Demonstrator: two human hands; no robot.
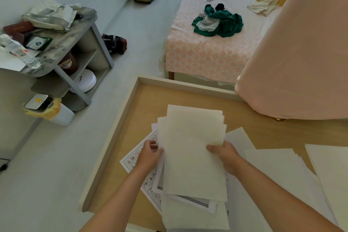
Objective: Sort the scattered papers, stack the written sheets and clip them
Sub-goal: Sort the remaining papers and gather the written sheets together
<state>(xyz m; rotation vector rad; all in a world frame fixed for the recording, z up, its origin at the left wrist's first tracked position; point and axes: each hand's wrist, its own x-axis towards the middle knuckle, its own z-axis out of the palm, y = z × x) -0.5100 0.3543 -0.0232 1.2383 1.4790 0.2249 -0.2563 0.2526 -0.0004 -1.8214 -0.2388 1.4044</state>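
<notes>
A loose bundle of blank white sheets (pixel 192 149) is raised over the wooden table (pixel 120 133), fanned slightly at its top edge. My right hand (pixel 224 153) pinches the bundle's right edge with the thumb on top. My left hand (pixel 150 153) grips its left edge. Under the bundle lie written sheets (pixel 135 156) printed with grids of characters, sticking out to the left and below. More blank sheets (pixel 282 175) spread over the table to the right. No clip is visible.
The table has a raised pale rim (pixel 111 141). A pink cloth-covered object (pixel 301 62) stands at the table's far right. Beyond are a bed (pixel 207 52) with green clothes (pixel 218 20), a cluttered grey shelf unit (pixel 62 47) and a small bin (pixel 50 111) on the floor.
</notes>
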